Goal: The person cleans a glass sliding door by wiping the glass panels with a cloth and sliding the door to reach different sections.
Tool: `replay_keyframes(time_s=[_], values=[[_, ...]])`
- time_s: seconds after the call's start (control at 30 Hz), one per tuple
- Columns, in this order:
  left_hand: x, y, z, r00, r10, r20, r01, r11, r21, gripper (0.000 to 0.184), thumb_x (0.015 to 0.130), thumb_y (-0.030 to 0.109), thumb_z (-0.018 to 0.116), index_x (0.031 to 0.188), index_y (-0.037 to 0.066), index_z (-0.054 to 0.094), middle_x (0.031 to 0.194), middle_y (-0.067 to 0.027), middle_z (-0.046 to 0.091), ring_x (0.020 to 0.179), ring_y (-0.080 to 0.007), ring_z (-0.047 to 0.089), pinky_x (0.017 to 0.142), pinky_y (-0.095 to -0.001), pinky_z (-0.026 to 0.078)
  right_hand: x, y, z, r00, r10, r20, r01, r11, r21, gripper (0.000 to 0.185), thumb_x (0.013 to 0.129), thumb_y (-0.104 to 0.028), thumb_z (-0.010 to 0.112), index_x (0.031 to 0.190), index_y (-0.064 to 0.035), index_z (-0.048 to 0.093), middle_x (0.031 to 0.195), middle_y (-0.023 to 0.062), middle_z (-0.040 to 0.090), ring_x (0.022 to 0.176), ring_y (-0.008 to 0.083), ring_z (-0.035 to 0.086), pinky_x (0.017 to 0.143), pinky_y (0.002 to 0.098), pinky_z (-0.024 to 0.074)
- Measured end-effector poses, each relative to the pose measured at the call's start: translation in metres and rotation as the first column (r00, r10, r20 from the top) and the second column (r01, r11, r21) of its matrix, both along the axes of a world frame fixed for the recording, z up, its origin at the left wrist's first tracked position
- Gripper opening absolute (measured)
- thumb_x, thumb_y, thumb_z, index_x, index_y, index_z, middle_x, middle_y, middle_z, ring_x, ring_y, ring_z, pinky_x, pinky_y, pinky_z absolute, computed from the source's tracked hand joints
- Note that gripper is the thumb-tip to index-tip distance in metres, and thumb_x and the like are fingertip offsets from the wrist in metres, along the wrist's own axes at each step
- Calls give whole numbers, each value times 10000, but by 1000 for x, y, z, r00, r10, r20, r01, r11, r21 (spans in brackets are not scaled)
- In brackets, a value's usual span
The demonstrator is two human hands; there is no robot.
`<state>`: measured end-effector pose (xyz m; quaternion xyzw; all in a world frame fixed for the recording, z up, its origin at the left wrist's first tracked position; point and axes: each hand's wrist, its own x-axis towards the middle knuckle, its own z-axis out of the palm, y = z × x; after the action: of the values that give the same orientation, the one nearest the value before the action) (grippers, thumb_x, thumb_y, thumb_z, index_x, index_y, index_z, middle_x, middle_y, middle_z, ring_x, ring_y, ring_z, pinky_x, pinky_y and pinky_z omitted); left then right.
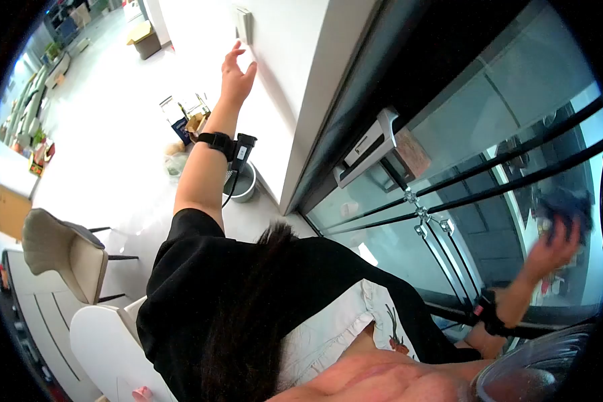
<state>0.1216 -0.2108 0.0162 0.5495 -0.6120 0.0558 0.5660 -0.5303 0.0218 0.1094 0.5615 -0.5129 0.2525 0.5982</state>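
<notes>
My left hand (236, 77) is raised beside the white wall, its fingers apart and holding nothing. Its fingertips are just below a white wall switch (243, 25); whether they touch it I cannot tell. A black strap with a small device (240, 151) circles that forearm. On the right, my right hand (553, 254), smeared by motion, grips a dark blue cloth (569, 208) in front of the glass door (489, 100). Another black strap (490, 313) is around that wrist. A silver door handle (372, 147) lies between the two hands.
Black bars with metal joints (422, 213) cross the glass. Below my left arm stands a grey bin (243, 184), near bags and boxes (193, 125). A beige chair (67, 251) and white table (100, 342) are at left. A clear round-rimmed object (529, 375) fills the bottom right.
</notes>
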Motion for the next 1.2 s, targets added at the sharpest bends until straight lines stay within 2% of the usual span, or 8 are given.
replay_keyframes(time_s=[0.1,0.2,0.47,0.6,0.7,0.97,1.1,1.2], values=[[-21,15,2,989,-51,-135,44,997,-58,466,786,67,608,1191,28,381,1297,-113,414,1150,-232,414,960,-400,344,35,-36,-73,907,366,211,-417,853,315,327,731,-22,633,1023,-165,604,1241,70,496,1143,266,450,961,437,341],[-40,29,-13,951,-96,-293,92,995,-28,540,810,52,563,1304,39,343,1242,-108,429,1103,-220,424,914,-355,375,84,-12,-102,966,254,47,-221,717,661,234,729,-202,590,954,-263,602,1255,-64,473,1210,203,365,916,631,284],[-111,121,26,953,-219,209,253,955,-153,326,784,3,546,1095,12,447,1270,-189,422,1131,-302,447,907,-362,385,-8,18,51,999,42,-11,-39,981,189,240,693,-146,606,869,-309,614,1233,-79,488,1182,222,419,909,749,137],[-68,112,-16,939,-240,248,279,951,-135,287,775,0,546,1050,17,468,1227,-190,452,1109,-320,461,918,-384,379,-20,15,179,981,165,97,-143,969,-202,365,664,14,561,966,-175,639,1104,45,584,1049,258,527,889,407,385],[-81,113,-18,925,-299,233,334,934,-128,284,767,9,555,1040,20,478,1211,-187,462,1085,-320,472,917,-391,376,35,9,215,960,265,-88,-278,936,-214,131,841,-73,521,898,22,592,978,213,546,880,328,539,803,449,427],[-141,132,7,773,-372,514,492,862,-117,348,662,26,624,1002,85,582,1148,-128,516,1004,-316,503,854,-399,404,141,-53,-46,930,340,-141,-225,829,513,246,728,-260,583,972,-263,617,1236,-86,469,1174,178,410,934,507,349],[-179,133,9,711,-499,495,588,808,-30,380,664,31,640,1035,71,571,1128,-127,537,963,-313,536,810,-381,446,117,-47,28,954,142,-265,28,835,549,297,716,-264,590,1000,-350,578,1313,-110,414,1261,208,332,865,714,253],[-194,134,5,735,-586,342,592,800,98,426,689,51,634,1099,38,519,1109,-158,547,933,-319,555,798,-380,462,90,-34,159,989,97,-107,-78,981,177,384,656,-22,569,942,-271,626,1207,-28,521,1171,269,441,926,623,302]])
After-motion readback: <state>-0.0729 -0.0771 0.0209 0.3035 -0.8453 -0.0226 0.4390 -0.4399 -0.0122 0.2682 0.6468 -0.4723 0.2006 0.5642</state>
